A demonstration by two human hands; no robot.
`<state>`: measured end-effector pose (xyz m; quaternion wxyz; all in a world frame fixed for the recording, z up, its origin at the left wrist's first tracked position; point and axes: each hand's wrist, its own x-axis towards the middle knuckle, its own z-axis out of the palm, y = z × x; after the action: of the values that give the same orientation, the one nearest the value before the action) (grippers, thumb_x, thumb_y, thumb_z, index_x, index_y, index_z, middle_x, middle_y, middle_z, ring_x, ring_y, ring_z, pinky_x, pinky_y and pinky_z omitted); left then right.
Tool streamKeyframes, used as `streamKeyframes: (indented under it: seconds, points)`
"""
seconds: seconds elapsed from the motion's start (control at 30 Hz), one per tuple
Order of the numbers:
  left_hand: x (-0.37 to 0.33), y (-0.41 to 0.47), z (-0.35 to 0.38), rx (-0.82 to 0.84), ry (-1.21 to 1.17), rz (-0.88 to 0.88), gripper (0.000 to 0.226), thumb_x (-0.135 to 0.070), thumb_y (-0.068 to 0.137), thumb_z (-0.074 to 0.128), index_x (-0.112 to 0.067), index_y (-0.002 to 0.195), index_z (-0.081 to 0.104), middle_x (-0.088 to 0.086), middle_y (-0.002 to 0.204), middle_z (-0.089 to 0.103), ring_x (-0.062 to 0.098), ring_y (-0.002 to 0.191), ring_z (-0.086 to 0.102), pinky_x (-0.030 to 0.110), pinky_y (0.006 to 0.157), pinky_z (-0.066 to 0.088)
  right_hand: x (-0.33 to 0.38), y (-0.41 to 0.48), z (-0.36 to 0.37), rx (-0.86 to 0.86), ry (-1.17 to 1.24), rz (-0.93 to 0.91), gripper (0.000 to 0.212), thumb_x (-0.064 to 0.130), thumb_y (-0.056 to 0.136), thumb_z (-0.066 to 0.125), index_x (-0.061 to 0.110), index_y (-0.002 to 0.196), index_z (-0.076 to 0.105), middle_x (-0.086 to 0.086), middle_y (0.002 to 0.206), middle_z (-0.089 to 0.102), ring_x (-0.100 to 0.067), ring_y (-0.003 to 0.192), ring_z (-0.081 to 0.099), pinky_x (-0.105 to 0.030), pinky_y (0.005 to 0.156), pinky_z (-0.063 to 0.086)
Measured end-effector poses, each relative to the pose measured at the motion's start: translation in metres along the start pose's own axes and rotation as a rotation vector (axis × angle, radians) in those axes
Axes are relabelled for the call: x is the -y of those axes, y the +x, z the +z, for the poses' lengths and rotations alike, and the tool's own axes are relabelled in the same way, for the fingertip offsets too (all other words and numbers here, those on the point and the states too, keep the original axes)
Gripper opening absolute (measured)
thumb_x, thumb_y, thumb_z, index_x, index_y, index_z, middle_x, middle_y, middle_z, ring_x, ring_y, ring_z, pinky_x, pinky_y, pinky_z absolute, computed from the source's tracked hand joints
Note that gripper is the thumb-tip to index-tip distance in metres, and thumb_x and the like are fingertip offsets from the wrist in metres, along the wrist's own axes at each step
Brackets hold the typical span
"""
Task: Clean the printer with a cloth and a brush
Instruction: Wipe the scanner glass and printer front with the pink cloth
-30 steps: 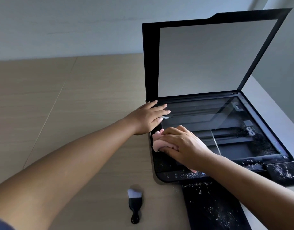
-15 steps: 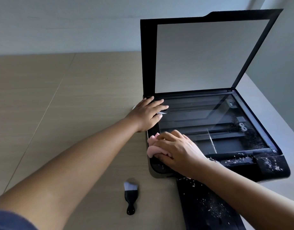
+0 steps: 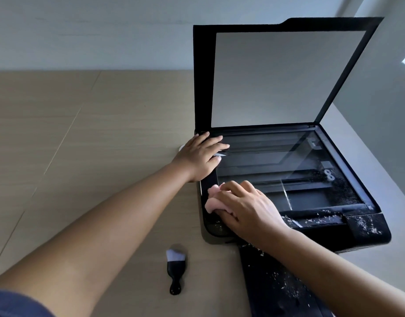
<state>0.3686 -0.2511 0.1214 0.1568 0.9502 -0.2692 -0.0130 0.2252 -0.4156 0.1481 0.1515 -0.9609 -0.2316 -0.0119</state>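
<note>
Head view: right hand (image 3: 247,209) presses a bunched pink cloth (image 3: 211,202) on the open printer (image 3: 366,229); left hand (image 3: 200,155) lies flat, empty, on its edge; brush (image 3: 175,271) nearby.

The right hand (image 3: 247,209) hides most of the pink cloth (image 3: 211,202).

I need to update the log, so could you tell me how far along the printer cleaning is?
Done: the scanner lid is up. In hand: the right hand presses the pink cloth on the printer's left front edge, the left hand bracing it. Left: white debris on the front ledge and tray; the brush lies unused on the table.
</note>
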Motion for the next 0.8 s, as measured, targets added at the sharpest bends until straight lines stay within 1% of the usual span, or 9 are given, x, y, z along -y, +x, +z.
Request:
streamKeyframes:
  seconds: [0.1,0.17,0.27,0.33,0.5,0.57,0.67,0.73,0.8]
  points:
    - [0.001,0.0,0.002,-0.021,0.006,0.002,0.045,-0.032,0.099,0.037,-0.036,0.144,0.037,-0.011,0.158,0.023,0.019,0.148,0.009,0.033,0.118,0.001,0.011,-0.011,0.002,0.08,-0.092,-0.075,0.052,0.069,0.088,0.035,0.039,0.129,0.046,0.015,0.12,0.052,-0.02,0.096,0.05,-0.041,0.074,0.05]
    - [0.001,0.0,0.002,-0.023,0.023,0.0,0.045,-0.033,0.1,0.036,-0.036,0.145,0.036,-0.011,0.158,0.023,0.019,0.148,0.008,0.034,0.118,0.001,0.002,-0.022,-0.004,0.086,-0.102,-0.084,0.053,0.072,0.09,0.031,0.04,0.129,0.045,0.015,0.119,0.052,-0.019,0.095,0.05,-0.039,0.074,0.05]
    - [0.001,-0.001,0.003,-0.029,0.027,0.001,0.045,-0.033,0.1,0.036,-0.036,0.144,0.036,-0.011,0.158,0.023,0.02,0.148,0.009,0.036,0.119,0.002,-0.001,-0.027,-0.002,-0.103,-0.142,0.058,0.031,0.06,0.094,0.038,0.041,0.112,0.054,0.012,0.104,0.057,-0.023,0.084,0.053,-0.04,0.066,0.049]
    - [0.001,0.0,0.003,-0.033,0.034,0.011,0.045,-0.033,0.099,0.036,-0.036,0.144,0.037,-0.011,0.158,0.024,0.02,0.148,0.01,0.036,0.119,0.003,0.017,-0.023,0.009,-0.171,-0.181,0.12,0.027,0.055,0.094,0.043,0.04,0.111,0.057,0.009,0.103,0.059,-0.026,0.082,0.054,-0.04,0.065,0.047]
    - [0.002,-0.001,0.002,-0.018,0.043,0.012,0.045,-0.034,0.099,0.035,-0.035,0.144,0.036,-0.01,0.159,0.023,0.021,0.148,0.009,0.038,0.119,0.004,0.025,-0.043,0.019,-0.215,-0.216,-0.078,0.031,0.055,0.093,0.049,0.038,0.115,0.062,0.005,0.122,0.058,-0.025,0.08,0.053,-0.04,0.065,0.046]
    - [0.001,-0.001,0.003,-0.013,0.052,0.008,0.045,-0.034,0.099,0.034,-0.036,0.144,0.035,-0.01,0.159,0.022,0.02,0.148,0.008,0.039,0.119,0.003,0.011,-0.052,0.016,-0.221,-0.226,-0.02,0.036,0.06,0.092,0.045,0.037,0.116,0.062,0.005,0.12,0.056,-0.026,0.082,0.053,-0.041,0.067,0.048]
    - [0.002,0.0,0.004,-0.025,0.059,0.007,0.045,-0.032,0.1,0.034,-0.037,0.144,0.035,-0.011,0.158,0.022,0.021,0.148,0.009,0.039,0.119,0.003,0.016,-0.044,0.02,-0.283,-0.226,0.209,0.039,0.056,0.091,0.046,0.035,0.122,0.059,0.003,0.116,0.057,-0.029,0.085,0.053,-0.041,0.069,0.045]
    - [0.002,0.0,0.004,-0.021,0.074,0.006,0.045,-0.032,0.1,0.032,-0.037,0.145,0.034,-0.011,0.159,0.021,0.021,0.148,0.009,0.039,0.119,0.004,0.036,-0.034,0.032,-0.317,-0.223,0.217,0.045,0.048,0.092,0.049,0.026,0.131,0.056,-0.001,0.114,0.062,-0.03,0.083,0.054,-0.042,0.068,0.044]
    - [0.002,0.0,0.004,0.003,0.096,0.007,0.046,-0.033,0.101,0.03,-0.037,0.146,0.03,-0.011,0.159,0.018,0.021,0.148,0.007,0.04,0.119,0.004,0.044,-0.035,0.035,-0.362,-0.248,0.172,0.043,0.041,0.092,0.051,0.018,0.127,0.06,-0.003,0.106,0.064,-0.028,0.078,0.054,-0.041,0.066,0.044]
